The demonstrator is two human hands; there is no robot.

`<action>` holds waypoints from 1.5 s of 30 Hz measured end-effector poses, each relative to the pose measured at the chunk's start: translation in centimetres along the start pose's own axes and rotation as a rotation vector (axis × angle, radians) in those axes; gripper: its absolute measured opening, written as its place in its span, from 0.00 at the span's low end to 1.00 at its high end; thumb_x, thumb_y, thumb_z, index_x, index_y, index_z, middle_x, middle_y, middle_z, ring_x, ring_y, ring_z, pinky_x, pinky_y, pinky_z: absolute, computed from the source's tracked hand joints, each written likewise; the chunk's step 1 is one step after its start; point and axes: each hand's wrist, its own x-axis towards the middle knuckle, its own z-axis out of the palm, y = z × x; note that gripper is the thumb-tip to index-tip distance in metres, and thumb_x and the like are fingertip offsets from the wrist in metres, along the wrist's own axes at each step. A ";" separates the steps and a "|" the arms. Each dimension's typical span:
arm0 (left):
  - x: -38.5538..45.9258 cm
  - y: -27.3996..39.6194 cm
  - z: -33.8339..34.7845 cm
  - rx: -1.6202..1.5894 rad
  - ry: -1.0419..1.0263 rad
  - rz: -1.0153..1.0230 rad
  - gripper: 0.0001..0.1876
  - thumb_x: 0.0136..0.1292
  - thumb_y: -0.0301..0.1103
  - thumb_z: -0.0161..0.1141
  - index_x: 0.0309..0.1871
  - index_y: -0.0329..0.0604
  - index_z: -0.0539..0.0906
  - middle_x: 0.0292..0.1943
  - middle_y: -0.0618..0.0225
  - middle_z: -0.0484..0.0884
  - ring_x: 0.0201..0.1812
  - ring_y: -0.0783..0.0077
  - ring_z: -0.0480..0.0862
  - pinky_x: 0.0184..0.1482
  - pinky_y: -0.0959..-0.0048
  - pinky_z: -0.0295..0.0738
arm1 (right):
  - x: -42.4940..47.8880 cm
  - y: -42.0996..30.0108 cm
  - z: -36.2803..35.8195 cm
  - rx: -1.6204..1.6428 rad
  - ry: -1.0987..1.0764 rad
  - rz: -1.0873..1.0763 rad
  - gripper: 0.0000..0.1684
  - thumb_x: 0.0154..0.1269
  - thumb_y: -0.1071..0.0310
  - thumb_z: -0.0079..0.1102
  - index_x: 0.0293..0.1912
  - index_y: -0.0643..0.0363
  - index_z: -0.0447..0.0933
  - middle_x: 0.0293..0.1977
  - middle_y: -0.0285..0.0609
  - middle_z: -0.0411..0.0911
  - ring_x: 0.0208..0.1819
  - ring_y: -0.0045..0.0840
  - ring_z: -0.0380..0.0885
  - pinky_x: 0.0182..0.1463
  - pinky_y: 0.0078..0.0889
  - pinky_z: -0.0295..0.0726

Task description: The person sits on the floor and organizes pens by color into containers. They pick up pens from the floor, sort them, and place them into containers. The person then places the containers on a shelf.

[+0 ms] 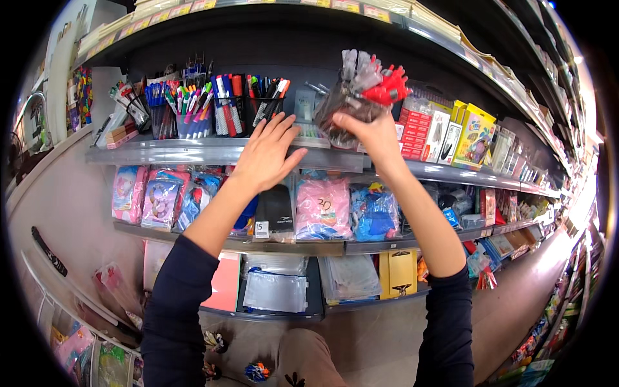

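Note:
My right hand (370, 128) grips a dark see-through cup (333, 113) above the front of the upper display shelf. Bunched red-capped (389, 87) and clear-capped (360, 67) stick-shaped items, too small to name surely, stand out of its top. Fingers apart and holding nothing, my left hand (268, 155) is over the shelf's clear front rail (203, 152); whether it touches the rail I cannot tell. Just behind its fingertips is a black mesh cup of markers (266, 101). Between my hands, a small clear box (304, 105) stands on the shelf.
Further left are cups of markers (227, 106) and colourful pens (193, 111). Red boxes (414, 133) and a yellow box (474, 135) stand to the right. Bagged goods (322, 208) fill the shelf below. Zip pouches (275, 290) and a clipboard (399, 273) lie lower. Pen bundles (257, 371) are on the floor.

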 end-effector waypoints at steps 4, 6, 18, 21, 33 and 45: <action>0.7 -2.5 0.5 0.245 -0.175 0.039 0.32 0.70 0.57 0.45 0.66 0.41 0.71 0.70 0.62 0.65 0.74 0.61 0.56 0.74 0.53 0.49 | 3.2 2.3 -2.5 -0.047 -0.025 -0.011 0.29 0.47 0.66 0.75 0.48 0.66 0.74 0.39 0.41 0.82 0.40 0.24 0.81 0.48 0.27 0.77; 0.0 -3.3 1.8 0.245 -0.219 0.018 0.34 0.69 0.59 0.45 0.68 0.41 0.68 0.73 0.63 0.61 0.76 0.62 0.51 0.74 0.51 0.47 | 3.0 2.8 -2.6 -0.095 0.014 -0.018 0.30 0.46 0.65 0.76 0.47 0.65 0.75 0.39 0.42 0.82 0.41 0.25 0.81 0.49 0.27 0.77; -1.5 -2.8 2.3 0.068 -0.187 -0.101 0.40 0.65 0.63 0.49 0.70 0.39 0.63 0.74 0.58 0.57 0.78 0.61 0.46 0.74 0.46 0.40 | 0.1 1.0 2.8 0.034 -0.110 0.031 0.15 0.53 0.67 0.71 0.38 0.65 0.80 0.29 0.38 0.84 0.32 0.18 0.81 0.39 0.22 0.78; -1.7 -3.9 2.0 -0.223 -0.160 -0.159 0.39 0.64 0.56 0.52 0.71 0.38 0.61 0.74 0.57 0.57 0.77 0.58 0.49 0.75 0.51 0.40 | -1.2 1.2 4.5 0.061 -0.118 0.081 0.16 0.52 0.70 0.72 0.40 0.65 0.80 0.31 0.38 0.84 0.32 0.18 0.81 0.40 0.22 0.78; -3.2 -5.0 -4.8 -0.716 -0.020 -0.302 0.61 0.48 0.36 0.75 0.75 0.32 0.38 0.68 0.37 0.56 0.69 0.41 0.62 0.68 0.57 0.61 | -0.3 1.6 12.6 0.356 -0.272 0.475 0.36 0.51 0.77 0.73 0.59 0.63 0.67 0.52 0.40 0.76 0.52 0.22 0.76 0.56 0.30 0.76; 6.8 -7.5 -5.2 -0.259 0.013 -0.279 0.38 0.56 0.47 0.66 0.66 0.36 0.68 0.67 0.50 0.63 0.71 0.49 0.59 0.71 0.46 0.48 | 11.3 -1.2 3.4 0.018 0.167 0.529 0.25 0.52 0.78 0.71 0.51 0.63 0.74 0.44 0.39 0.80 0.44 0.22 0.79 0.50 0.28 0.77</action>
